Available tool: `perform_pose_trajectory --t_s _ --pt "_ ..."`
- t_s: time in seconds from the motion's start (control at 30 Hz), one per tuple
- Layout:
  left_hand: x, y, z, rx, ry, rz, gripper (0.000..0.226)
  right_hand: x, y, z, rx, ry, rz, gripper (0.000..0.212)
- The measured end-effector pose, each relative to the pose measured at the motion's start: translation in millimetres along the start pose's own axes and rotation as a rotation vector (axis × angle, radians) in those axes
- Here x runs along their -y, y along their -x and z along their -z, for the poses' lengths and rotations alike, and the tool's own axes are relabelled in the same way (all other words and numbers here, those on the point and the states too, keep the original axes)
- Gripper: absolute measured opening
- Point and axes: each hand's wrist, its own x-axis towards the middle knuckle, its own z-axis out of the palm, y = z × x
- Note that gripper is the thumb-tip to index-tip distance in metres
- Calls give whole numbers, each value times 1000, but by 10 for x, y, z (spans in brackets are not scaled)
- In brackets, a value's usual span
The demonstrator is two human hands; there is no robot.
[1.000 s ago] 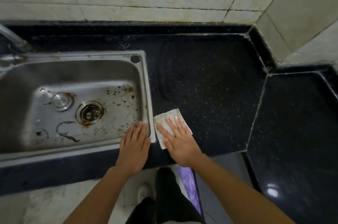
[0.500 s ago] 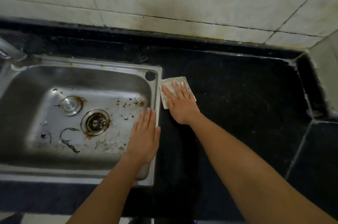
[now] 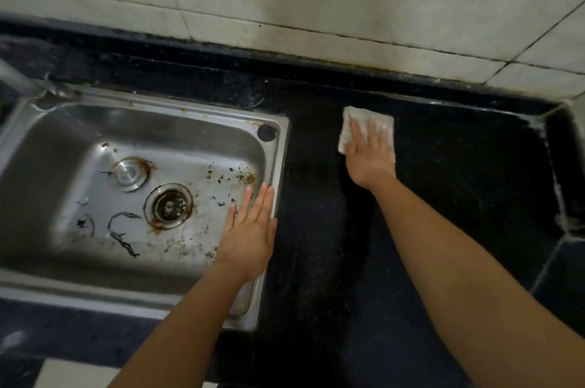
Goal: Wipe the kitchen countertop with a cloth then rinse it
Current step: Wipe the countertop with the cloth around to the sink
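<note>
A small whitish cloth (image 3: 346, 126) lies flat on the black speckled countertop (image 3: 459, 172), near the back wall and to the right of the sink. My right hand (image 3: 370, 156) presses on it with straight fingers spread over its middle. My left hand (image 3: 250, 229) rests flat with straight fingers on the right rim of the steel sink (image 3: 280, 166), holding nothing.
The sink basin has a rusty drain (image 3: 169, 205), a round plug (image 3: 128, 174) and scattered debris. A tap base (image 3: 19, 80) shows at the far left. White tiled wall (image 3: 316, 7) runs behind. A raised black ledge (image 3: 566, 166) bounds the counter on the right.
My right hand has pushed the cloth away from the sink rim, further back and to the right across the counter. My left hand stays on the sink's right rim.
</note>
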Motion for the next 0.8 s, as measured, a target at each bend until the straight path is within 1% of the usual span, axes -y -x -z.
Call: perform_pose_trajectory --t_s 0.07,0.1,0.13,0.17,0.27,0.33,0.4,0.43,0.47,0.5,0.53,0.6,0.67,0.7,0.73,0.77,0.8 --pt "-21 5 6 8 19 9 56 -140 261 -50 -51 -70 -189 53" --pt "-30 6 6 12 25 12 56 -129 431 -117 -63 -85 -238 53" --pt "-42 7 10 19 26 16 56 -66 623 -218 -69 -86 -224 54" --pt "-50 4 14 27 23 21 56 24 821 -355 -72 -67 -143 54" --pt "-53 -5 41 56 -1 34 56 240 1402 -727 -82 45 240 56" --pt "-57 -3 66 72 -27 40 56 135 1671 -817 -27 93 454 55" --pt "-75 -3 99 71 -64 41 57 -171 1776 -758 13 116 650 57" --pt "-86 -1 116 69 -74 37 57 -346 1775 -718 -13 149 706 58" --pt "-100 2 136 68 -78 32 57 -517 1752 -681 -40 203 694 58" --pt "-107 6 149 66 -80 25 57 -684 1710 -656 -76 241 596 57" --pt "-107 12 163 65 -87 14 58 -827 1672 -633 -105 241 427 54" --pt "-86 25 176 67 -122 -28 58 -933 1657 -617 -179 146 27 57" --pt "-48 60 182 77 -152 -96 59 -759 1695 -665 -192 13 -333 56" --pt "-17 93 187 86 -154 -139 59 -583 1729 -678 -190 -57 -456 55" --pt "26 138 195 98 -146 -184 59 -372 1771 -686 -181 -124 -523 55" --pt "84 190 208 117 -136 -232 59 -162 1826 -720 -177 -173 -532 54" --pt "154 251 227 148 -127 -277 59 40 1906 -785 -175 -191 -502 53"
